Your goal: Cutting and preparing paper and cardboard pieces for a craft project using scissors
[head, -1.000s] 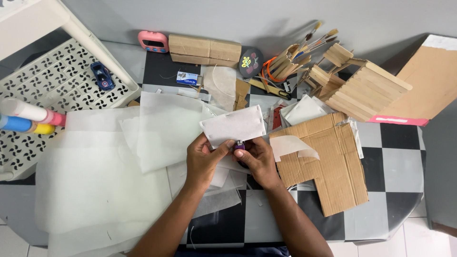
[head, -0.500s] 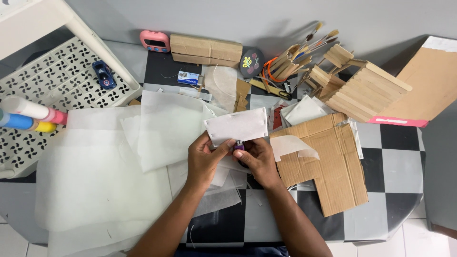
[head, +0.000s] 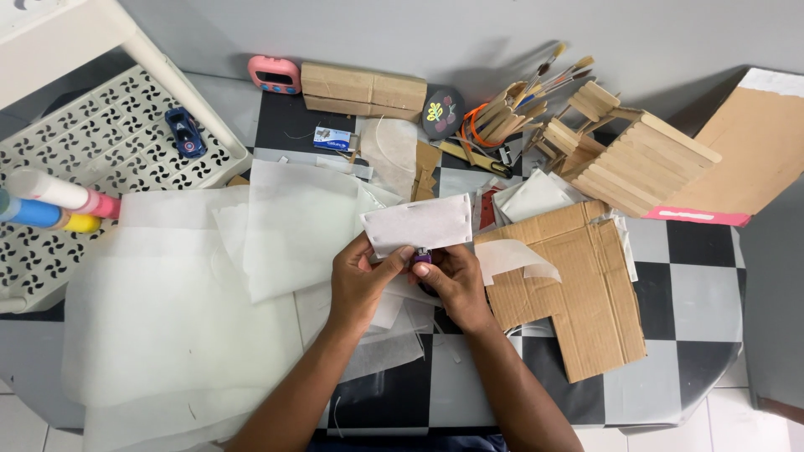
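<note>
My left hand (head: 362,280) pinches the lower edge of a small white rectangular paper piece (head: 419,224), holding it up over the table. My right hand (head: 450,279) grips a small purple object (head: 422,259), a glue stick or similar, with its tip pressed against the bottom edge of that paper. Both hands meet at the middle of the checkered table (head: 687,293). Large translucent white sheets (head: 176,301) lie under and to the left of my hands.
A notched cardboard piece (head: 578,293) lies right of my hands. A wooden stick house (head: 628,159), brushes in a stick holder (head: 511,105), a cardboard box (head: 362,89) and a pink timer (head: 274,74) stand behind. A white perforated rack (head: 92,142) with a toy car (head: 185,132) is at left.
The white paper piece has tipped slightly and shifted a little to the right in my hands. My hands stay in the same place.
</note>
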